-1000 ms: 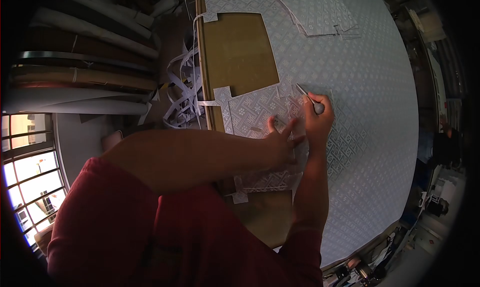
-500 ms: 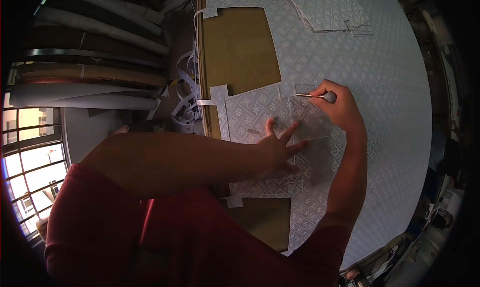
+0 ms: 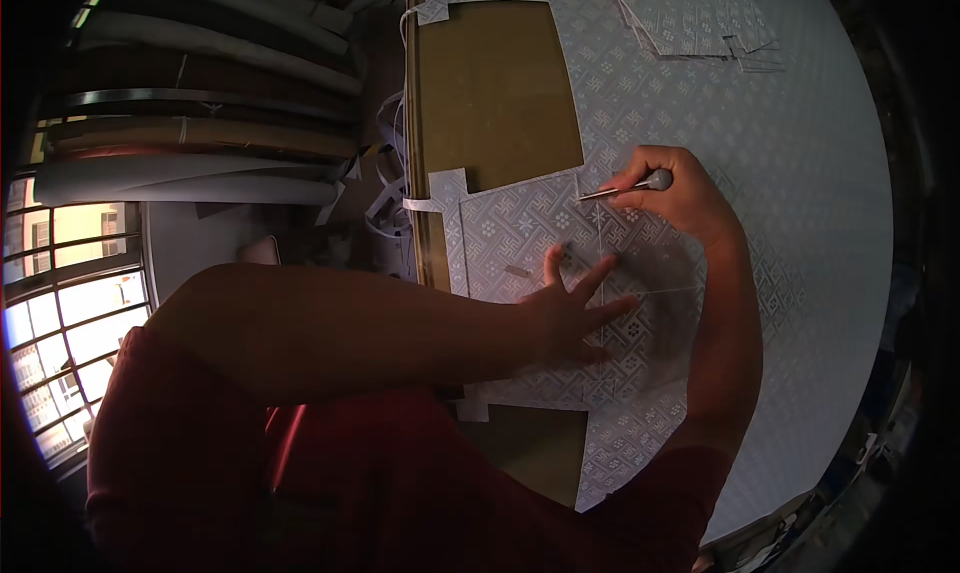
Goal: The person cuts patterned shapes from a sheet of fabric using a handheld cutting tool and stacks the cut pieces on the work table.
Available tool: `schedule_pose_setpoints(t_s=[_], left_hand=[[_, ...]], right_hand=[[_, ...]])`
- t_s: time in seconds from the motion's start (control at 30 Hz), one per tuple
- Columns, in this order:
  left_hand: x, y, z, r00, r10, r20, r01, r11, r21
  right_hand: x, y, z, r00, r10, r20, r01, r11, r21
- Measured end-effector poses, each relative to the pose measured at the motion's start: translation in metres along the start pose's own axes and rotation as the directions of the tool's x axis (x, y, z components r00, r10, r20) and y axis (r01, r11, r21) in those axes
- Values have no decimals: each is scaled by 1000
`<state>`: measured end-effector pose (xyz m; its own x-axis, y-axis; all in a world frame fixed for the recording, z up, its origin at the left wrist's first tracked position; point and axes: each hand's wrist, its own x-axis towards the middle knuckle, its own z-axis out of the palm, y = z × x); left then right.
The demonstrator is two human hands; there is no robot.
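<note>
My right hand (image 3: 675, 188) pinches a slim, pointed metal tool (image 3: 658, 180) with a rounded grey end, like an awl. Its tip touches down near a corner of the marked piece, by the cut-out's lower right corner. My left hand (image 3: 575, 318) lies flat with fingers spread, pressing on what looks like a see-through template (image 3: 530, 223) on the patterned grey material (image 3: 640, 453). Thin pale lines cross beside its fingers. A small tan label (image 3: 517, 270) sits left of that hand. Part of the template is hidden by my left forearm.
Brown board shows through a large cut-out (image 3: 500, 93) and a lower one (image 3: 525, 443). Stacked cut pieces (image 3: 700, 23) lie at the far side. Rolls of material (image 3: 200, 178) are racked at left, near a barred window (image 3: 90, 323). Pale strips (image 3: 385, 208) hang by the table edge.
My right hand has moved the tool's tip slightly left and toward me over the material. The left hand stays spread in place. The whole view has shifted a little.
</note>
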<state>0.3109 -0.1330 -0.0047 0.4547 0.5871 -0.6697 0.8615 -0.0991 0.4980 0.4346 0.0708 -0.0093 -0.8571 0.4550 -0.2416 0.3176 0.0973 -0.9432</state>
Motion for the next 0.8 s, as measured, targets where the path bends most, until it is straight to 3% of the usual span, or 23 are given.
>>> schedule_pose_setpoints(t_s=[0.07,0.13,0.17,0.23,0.27,0.33,0.37,0.43,0.47,0.53,0.57,0.63,0.67,0.73,0.77,0.8], left_hand=[[-1,2,0,1000,0,-9,0,1000,28],[-2,3,1,999,1,-34,-1,1000,15],[-3,3,3,999,5,-42,-4,1000,9],[-2,1,5,997,13,-80,-10,999,46],[-2,1,4,996,20,-87,-16,999,44],[-4,3,-1,1000,21,-12,-20,999,50],[1,2,5,999,27,-19,-26,999,46],[15,-7,20,981,194,-9,-178,915,362],[17,-7,21,980,199,-16,-179,914,363],[13,-5,13,994,111,26,-113,984,137],[14,-5,13,993,116,23,-118,984,136],[17,-5,14,969,243,53,-244,888,390],[18,-5,14,968,247,48,-246,888,389],[4,3,-3,955,215,205,-289,831,476],[12,-1,6,954,218,204,-292,830,475],[30,-9,25,972,216,94,-236,893,384]], right_hand=[[-11,1,6,998,57,-9,-56,995,82],[-26,3,19,955,-28,-295,48,997,60],[-32,6,31,956,-28,-291,45,998,51],[-42,8,60,840,-62,-539,72,997,-3],[-45,5,73,840,-65,-539,69,998,-13],[-48,-3,97,728,-83,-681,20,995,-100],[-48,-2,103,729,-85,-679,15,994,-108],[-46,-4,111,657,-84,-749,22,995,-92],[-46,-9,114,656,-90,-749,21,995,-100],[-46,-22,119,640,-128,-758,-53,976,-210],[-45,-24,121,639,-129,-758,-57,975,-214],[-44,-25,123,629,-124,-767,-67,975,-213],[-43,-26,125,631,-126,-766,-70,973,-218],[-41,-27,128,603,-136,-786,-121,958,-259],[-40,-27,131,603,-135,-786,-124,957,-260],[-38,-26,134,599,-166,-783,-107,953,-283]])
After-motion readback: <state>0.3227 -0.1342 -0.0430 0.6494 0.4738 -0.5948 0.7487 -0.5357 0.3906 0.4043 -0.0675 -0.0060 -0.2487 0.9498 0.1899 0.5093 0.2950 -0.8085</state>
